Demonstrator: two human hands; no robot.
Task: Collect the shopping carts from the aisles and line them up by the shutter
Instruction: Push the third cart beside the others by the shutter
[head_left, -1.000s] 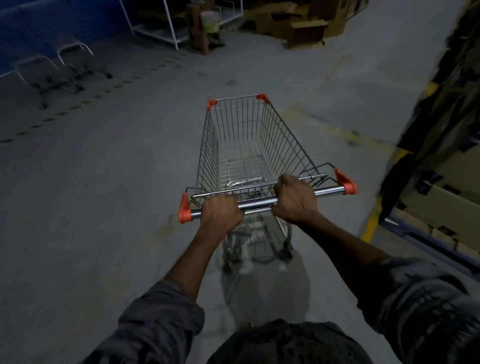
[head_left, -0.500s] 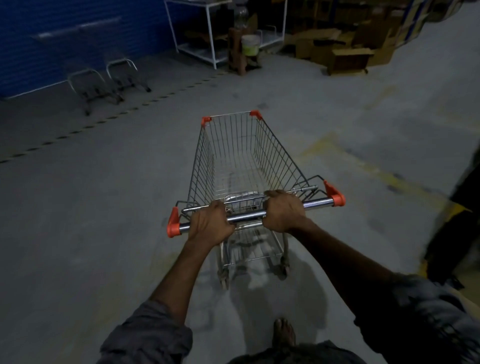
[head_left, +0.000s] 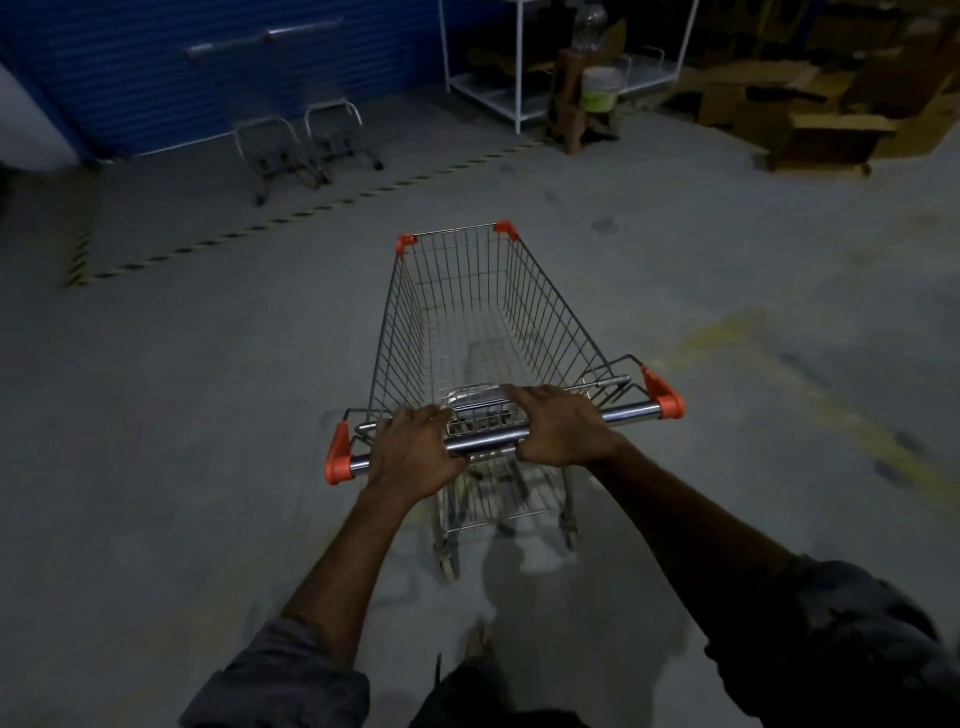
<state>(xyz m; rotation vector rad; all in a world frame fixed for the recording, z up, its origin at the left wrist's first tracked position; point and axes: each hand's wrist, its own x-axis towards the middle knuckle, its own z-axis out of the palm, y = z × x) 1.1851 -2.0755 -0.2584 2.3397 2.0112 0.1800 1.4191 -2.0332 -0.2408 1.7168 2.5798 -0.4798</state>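
An empty wire shopping cart (head_left: 483, 317) with orange corner caps stands right in front of me on the grey concrete floor. My left hand (head_left: 413, 449) and my right hand (head_left: 563, 426) both grip its chrome handle bar (head_left: 485, 440), close together near the middle. Far ahead at the upper left, two parked carts (head_left: 304, 140) stand side by side against the blue shutter (head_left: 156, 78), behind a yellow-black striped floor line (head_left: 322, 210).
A white metal rack (head_left: 519, 67) stands at the back centre with a pale bucket (head_left: 601, 89) on a wooden stool beside it. Cardboard boxes (head_left: 826, 132) are piled at the upper right. Faded yellow paint marks the floor on the right.
The cart and I have swung left and rolled forward. The shutter and parked carts have come further into view and nearer; the dark stack on the right has left the frame.
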